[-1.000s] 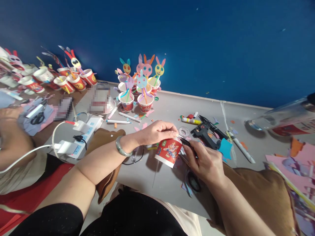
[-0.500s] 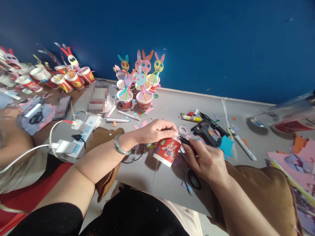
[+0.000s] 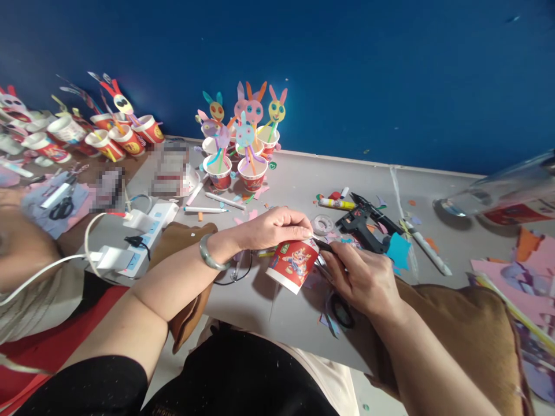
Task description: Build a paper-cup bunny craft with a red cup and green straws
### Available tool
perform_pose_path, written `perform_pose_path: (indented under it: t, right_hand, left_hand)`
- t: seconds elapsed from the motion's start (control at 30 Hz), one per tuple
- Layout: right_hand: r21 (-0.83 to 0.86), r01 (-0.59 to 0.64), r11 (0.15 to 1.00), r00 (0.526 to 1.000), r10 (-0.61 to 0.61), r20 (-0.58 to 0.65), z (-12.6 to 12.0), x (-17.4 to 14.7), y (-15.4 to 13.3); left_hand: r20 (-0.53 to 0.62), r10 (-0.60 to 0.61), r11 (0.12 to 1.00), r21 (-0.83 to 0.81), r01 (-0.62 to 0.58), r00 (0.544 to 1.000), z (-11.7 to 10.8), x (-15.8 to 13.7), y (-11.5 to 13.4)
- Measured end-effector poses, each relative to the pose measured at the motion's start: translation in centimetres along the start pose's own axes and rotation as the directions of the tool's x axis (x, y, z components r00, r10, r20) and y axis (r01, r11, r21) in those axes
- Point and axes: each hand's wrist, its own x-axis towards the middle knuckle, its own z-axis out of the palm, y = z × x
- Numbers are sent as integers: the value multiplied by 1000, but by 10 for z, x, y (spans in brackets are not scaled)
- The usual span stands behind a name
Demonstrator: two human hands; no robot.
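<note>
A red paper cup point(image 3: 293, 263) with a cartoon figure is tilted over the front of the table. My left hand point(image 3: 284, 228) is closed on its upturned end, thumb and fingers pinched near the edge. In my right hand point(image 3: 362, 277) is a slim dark tool point(image 3: 324, 245), its tip against the cup beside my left fingertips. My fingers hide most of the tool, so I cannot tell its exact kind. Below my right hand lies a black ring-shaped thing point(image 3: 341, 310), among paper scraps.
Rabbit-faced cups point(image 3: 252, 173) stand behind. A black glue gun point(image 3: 364, 228), clear tape roll point(image 3: 323, 224) and markers point(image 3: 206, 210) lie around. Left are a power strip point(image 3: 151, 237) and another person's arm point(image 3: 26, 248). A glass jar point(image 3: 477, 196) lies at right, near a brown cushion point(image 3: 459, 329).
The view has shifted slightly. The cup has moved a little left, and the dark tool in my right hand lies flatter against its edge. Both hands keep their hold.
</note>
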Motion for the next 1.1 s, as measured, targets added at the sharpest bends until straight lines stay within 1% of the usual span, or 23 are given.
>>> perform_pose_path:
  t: [0.07, 0.1, 0.17, 0.2, 0.27, 0.33, 0.4, 0.43, 0.47, 0.53, 0.6, 0.67, 0.8, 0.87, 0.93, 1.1]
  right_hand:
    - [68, -40, 997, 999, 42, -26, 0, 0, 0]
    - [112, -80, 991, 996, 85, -41, 1, -1, 0]
    - [218, -200, 955, 974, 217, -57, 1, -2, 0]
    - [284, -269, 920, 954, 296, -56, 2, -2, 0]
    - [437, -380, 815, 901, 433, -25, 2, -2, 1]
    - [584, -447, 678, 857, 511, 64, 1, -1, 1]
    - [677, -497, 543, 829, 528, 185, -1, 1, 1]
    - [699, -522, 489, 817, 523, 244, -1, 3, 0]
    - [711, -542, 448, 806, 516, 290, -2, 4, 0]
    - [715, -571, 402, 790, 505, 347, -3, 6, -1]
    - [710, -584, 393, 783, 505, 364, -3, 7, -2]
    - [700, -582, 415, 786, 510, 351, -3, 8, -4]
    - [656, -534, 533, 827, 492, 273, -3, 9, -8]
    - [642, -512, 571, 843, 479, 246, -3, 9, -10]
    - [640, -509, 575, 844, 480, 239, -2, 9, -11]
    - [655, -522, 547, 827, 513, 230, -1, 7, -9]
  left_hand:
    - [2, 8, 1000, -6, -8, 1000, 0, 0, 0]
    - [-1, 12, 1000, -8, -12, 1000, 0, 0, 0]
    - [-10, 25, 1000, -11, -25, 1000, 0, 0, -1]
    - [-15, 33, 999, -12, -33, 999, 0, 1, -2]
    - [-18, 41, 999, -23, -41, 999, 1, 2, -4]
    - [-13, 38, 998, -39, -38, 999, 1, 2, -4]
    - [-11, 38, 998, -44, -39, 999, 2, 2, -4]
    - [-13, 44, 998, -41, -44, 999, 2, 2, -4]
    - [-17, 52, 998, -36, -52, 999, 2, 1, -4]
    - [-21, 66, 998, -24, -66, 998, 2, 1, -4]
    - [-18, 77, 997, -7, -77, 997, 2, 0, -4]
    - [-11, 86, 996, 37, -86, 996, 2, 0, -5]
    - [-38, 106, 980, 175, -98, 994, 4, 0, -6]
    - [-56, 107, 974, 206, -93, 993, 4, 0, -6]
    - [-53, 103, 973, 214, -89, 993, 4, 0, -5]
    - [-7, 104, 976, 194, -101, 995, 1, -1, -4]
